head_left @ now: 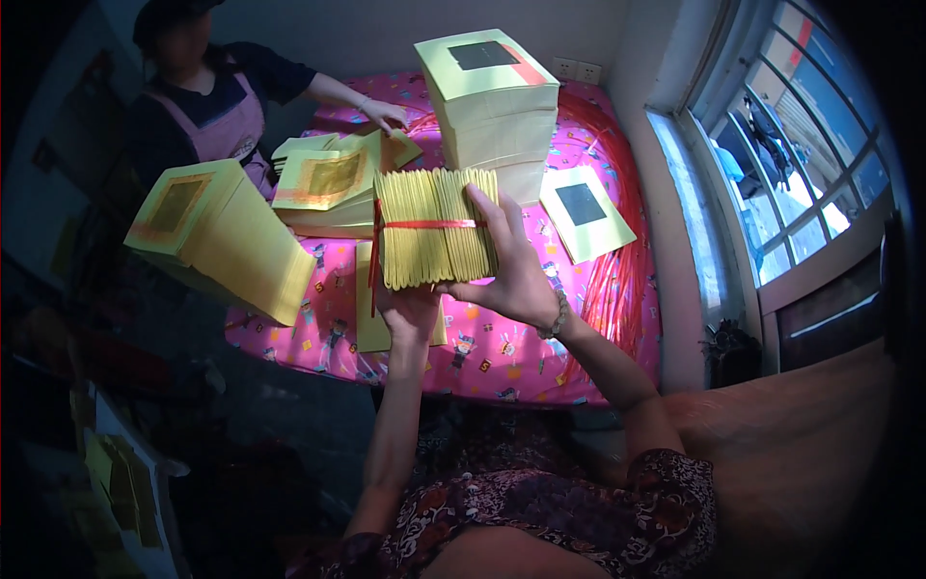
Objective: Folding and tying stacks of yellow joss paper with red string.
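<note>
Both of my hands hold up a thick bundle of folded yellow paper (439, 253) above the table, its rounded folds facing me. A red plastic ribbon (429, 224) runs across the bundle's middle, and an end of it hangs at the left side. My left hand (410, 311) supports the bundle from below, its fingers mostly hidden behind it. My right hand (521, 275) grips the right side, with thumb and fingers spread around the edge. Beneath my left hand, a flat yellow sheet (374, 333) lies on the pink patterned tablecloth (463, 372).
A tall pale-yellow paper stack (497, 140) stands behind the bundle. Another leaning stack (246, 246) is at left, beside a lower pile (328, 183). Right lie a small pile (584, 227) and loose red ribbons (617, 299). Across the table, a co-worker's hand (386, 114) touches paper. A barred window (801, 145) is at right.
</note>
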A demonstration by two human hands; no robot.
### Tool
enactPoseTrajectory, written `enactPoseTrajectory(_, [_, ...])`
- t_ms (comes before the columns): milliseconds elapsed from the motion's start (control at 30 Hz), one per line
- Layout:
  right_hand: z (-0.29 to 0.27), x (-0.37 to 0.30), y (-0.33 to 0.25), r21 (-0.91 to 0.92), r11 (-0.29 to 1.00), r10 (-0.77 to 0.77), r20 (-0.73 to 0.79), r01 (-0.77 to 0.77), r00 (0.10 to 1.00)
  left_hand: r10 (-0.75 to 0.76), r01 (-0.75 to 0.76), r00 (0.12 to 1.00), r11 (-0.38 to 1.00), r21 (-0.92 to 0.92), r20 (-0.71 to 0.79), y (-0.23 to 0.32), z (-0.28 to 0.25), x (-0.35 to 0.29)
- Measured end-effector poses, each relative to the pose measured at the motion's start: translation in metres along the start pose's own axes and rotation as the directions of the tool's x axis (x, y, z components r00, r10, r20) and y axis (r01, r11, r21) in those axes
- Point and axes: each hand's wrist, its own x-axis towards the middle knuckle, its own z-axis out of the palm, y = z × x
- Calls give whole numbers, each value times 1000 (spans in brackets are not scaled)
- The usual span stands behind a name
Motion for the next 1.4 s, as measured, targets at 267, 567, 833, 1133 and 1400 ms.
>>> enactPoseTrajectory(267, [18, 103, -9, -97, 952, -303, -186, 290, 935, -168, 168, 984, 986, 0, -64, 62, 56, 80])
enactPoseTrajectory(567, [0, 148, -4, 125, 941, -260, -325, 314, 909, -206, 213, 972, 975, 53, -116, 94, 102, 178])
enactPoseTrajectory(833, [-4, -15, 46, -6, 995, -97, -224, 98, 970, -147, 162, 958, 986, 45, -245, 97, 74, 278])
enactPoseTrajectory(1133, [20, -150, 114, -79, 911, 387, -178, -405, 905, -88, 79, 988, 994, -70, -124, 65, 39, 374])
enactPoseTrajectory(1400, [21, -153, 127, -273, 895, 350, -60, -353, 935, 102, -118, 967, 991, -56, -233, 0, -25, 414])
